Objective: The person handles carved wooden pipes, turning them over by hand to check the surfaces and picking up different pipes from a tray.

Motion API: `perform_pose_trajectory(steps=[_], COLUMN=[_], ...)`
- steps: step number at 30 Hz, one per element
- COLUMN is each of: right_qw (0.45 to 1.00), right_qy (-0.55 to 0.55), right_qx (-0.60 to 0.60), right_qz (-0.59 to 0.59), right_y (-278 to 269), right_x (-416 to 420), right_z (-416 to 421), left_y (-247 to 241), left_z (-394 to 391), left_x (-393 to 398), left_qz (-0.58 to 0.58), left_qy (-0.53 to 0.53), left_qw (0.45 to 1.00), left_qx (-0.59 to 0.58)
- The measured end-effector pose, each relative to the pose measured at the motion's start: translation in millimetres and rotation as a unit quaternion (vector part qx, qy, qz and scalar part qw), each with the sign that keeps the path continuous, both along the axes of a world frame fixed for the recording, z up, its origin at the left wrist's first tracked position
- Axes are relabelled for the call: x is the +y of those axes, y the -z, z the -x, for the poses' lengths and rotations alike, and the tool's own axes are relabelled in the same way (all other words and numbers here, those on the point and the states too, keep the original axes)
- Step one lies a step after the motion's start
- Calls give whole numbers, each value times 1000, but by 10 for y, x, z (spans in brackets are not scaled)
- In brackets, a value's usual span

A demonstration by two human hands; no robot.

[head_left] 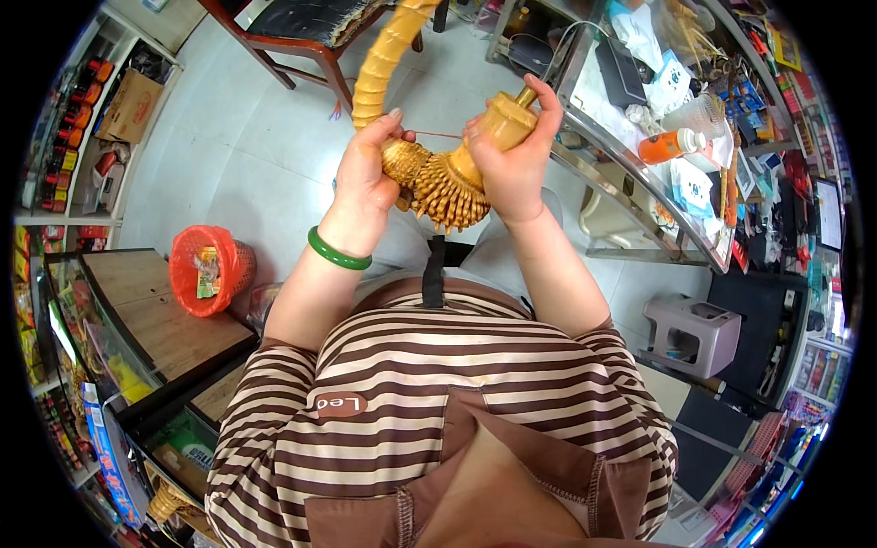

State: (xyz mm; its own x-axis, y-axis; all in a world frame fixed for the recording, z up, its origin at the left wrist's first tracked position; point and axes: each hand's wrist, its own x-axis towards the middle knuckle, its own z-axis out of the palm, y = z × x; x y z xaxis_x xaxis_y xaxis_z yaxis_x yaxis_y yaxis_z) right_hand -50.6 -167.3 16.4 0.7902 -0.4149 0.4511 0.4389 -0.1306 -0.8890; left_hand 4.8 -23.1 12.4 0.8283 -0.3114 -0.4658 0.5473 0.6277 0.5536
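Observation:
A curved, yellow-brown bamboo-root piece (449, 188) is held up in front of me, its knobbly root stubs facing my lap. My left hand (370, 161) grips it at the left, where the ringed, arching stem (377, 75) rises past the top of the picture. My right hand (517, 164) wraps around the smooth, thicker section (507, 123) at the right. From that end a short brass-coloured tube (526, 96) sticks out, with my right index finger beside it. A thin red cord (435, 134) stretches between my hands; its ends are hidden.
At the right stands a cluttered glass-topped counter (582, 127) bearing an orange bottle (661, 146) and tissue packs. A wooden chair (301, 48) is ahead. A red-lined wastebasket (205, 270) stands left, near a wood-panelled cabinet (147, 294). A plastic stool (692, 335) sits lower right.

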Motion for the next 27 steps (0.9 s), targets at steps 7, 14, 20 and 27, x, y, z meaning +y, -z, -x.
perform_pose_trajectory(steps=[7,14,20,27], right_qw=[936,997,885,884], right_qy=[-202,-26,37,-76], right_qx=[41,-74,-234,-252], right_qz=[-285,-8,401,387], right_y=[-467,-459,-592,-590], right_x=[-3,98,317,580], right_z=[-2,26,113,224], left_y=[-502,-215,-222,-311], left_z=[-95,-74,-101,-160], left_x=[148,7,-135,24], left_qz=[375,112,84,163], left_qy=[318,7,-11,15], left_qw=[778,988,996,975], left_qx=[-391,-110,9,-148])
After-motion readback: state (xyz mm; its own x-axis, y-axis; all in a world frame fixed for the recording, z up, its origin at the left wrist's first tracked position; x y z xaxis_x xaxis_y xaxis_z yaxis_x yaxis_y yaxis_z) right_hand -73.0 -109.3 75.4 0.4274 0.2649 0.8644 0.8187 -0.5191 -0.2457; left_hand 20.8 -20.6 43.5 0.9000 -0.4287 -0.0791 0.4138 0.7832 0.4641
